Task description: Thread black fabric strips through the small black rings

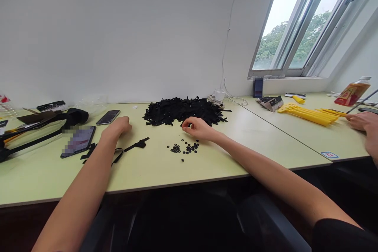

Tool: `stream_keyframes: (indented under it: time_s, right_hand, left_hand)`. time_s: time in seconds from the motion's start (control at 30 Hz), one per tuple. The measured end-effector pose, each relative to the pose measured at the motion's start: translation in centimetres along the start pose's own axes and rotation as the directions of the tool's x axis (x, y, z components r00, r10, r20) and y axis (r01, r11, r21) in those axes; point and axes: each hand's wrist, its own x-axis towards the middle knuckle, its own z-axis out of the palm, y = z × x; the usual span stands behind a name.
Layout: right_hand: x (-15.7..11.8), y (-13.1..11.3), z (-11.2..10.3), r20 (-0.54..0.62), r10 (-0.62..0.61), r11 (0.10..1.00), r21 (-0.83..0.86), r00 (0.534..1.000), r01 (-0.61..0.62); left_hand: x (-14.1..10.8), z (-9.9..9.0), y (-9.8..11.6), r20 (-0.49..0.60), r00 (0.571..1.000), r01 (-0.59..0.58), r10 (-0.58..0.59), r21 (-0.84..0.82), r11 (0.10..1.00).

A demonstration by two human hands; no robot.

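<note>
The right grip is pinched together just beside the pile of black strips.

The single view comes from a camera worn on the person's head, set above and just behind the near edge of the desk. It faces forward and tilts down, looking across the desktop to the wall behind it, which fills most of the upper half of the frame, with the window up at the right. The view takes in a wide sweep of the desk. The left hand and right hand sit near mid-frame, their forearms reaching in from the bottom corners, with the wall farther off.
</note>
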Motion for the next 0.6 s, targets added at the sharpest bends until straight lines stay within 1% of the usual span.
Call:
stream_keyframes:
  time_s: [0.17,0.3,0.33,0.37,0.4,0.43,0.47,0.5,0.53,0.57,0.6]
  right_hand:
    - [0.0,0.2,0.1,0.014,0.007,1.0,-0.009,1.0,-0.007]
    - [-0.1,0.2,0.1,0.027,0.013,1.0,0.0,1.0,-0.013]
    - [-0.1,0.2,0.1,0.028,0.013,1.0,0.005,1.0,-0.013]
    - [-0.2,0.1,0.0,0.026,0.014,1.0,0.009,1.0,-0.014]
    - [-0.2,0.0,0.0,0.021,0.017,1.0,0.013,1.0,-0.017]
    - [-0.2,-0.3,-0.1,0.016,0.02,1.0,0.022,1.0,-0.021]
    - [-0.2,-0.6,-0.1,0.012,0.02,0.999,0.04,1.0,-0.021]
    - [-0.3,-0.9,-0.2,0.008,0.017,0.998,0.067,1.0,-0.018]
    - [-0.3,-1.3,-0.2,0.002,0.012,0.995,0.104,1.0,-0.012]
    - [-0.3,-1.7,-0.2,-0.008,0.006,0.989,0.149,1.0,-0.005]
    - [-0.3,-2.0,-0.2,-0.024,0.005,0.979,0.202,1.0,0.0]
  left_hand:
    - [0.0,-0.1,-0.1,0.004,1.0,-0.031,0.031,-0.029,0.999]
    - [-0.9,-1.1,0.1,0.001,0.999,-0.048,0.048,-0.065,0.997]
    - [-1.3,-1.6,0.3,-0.013,0.998,-0.063,0.062,-0.119,0.991]
    - [-1.7,-2.0,0.6,-0.032,0.996,-0.093,0.089,-0.216,0.972]
    - [-2.2,-2.4,1.0,-0.054,0.99,-0.143,0.132,-0.35,0.926]
    - [-2.7,-2.7,1.5,-0.083,0.978,-0.208,0.193,-0.509,0.835]
    - [-3.3,-2.8,2.2,-0.114,0.956,-0.277,0.27,-0.651,0.706]
    - [-3.9,-2.8,3.1,-0.147,0.924,-0.335,0.352,-0.754,0.565]
    - [-4.5,-2.5,4.1,-0.172,0.885,-0.374,0.433,-0.816,0.441]
    - [-5.2,-2.1,5.3,-0.186,0.851,-0.39,0.492,-0.85,0.354]
    - [-5.8,-1.4,6.4,-0.185,0.826,-0.392,0.532,-0.867,0.307]
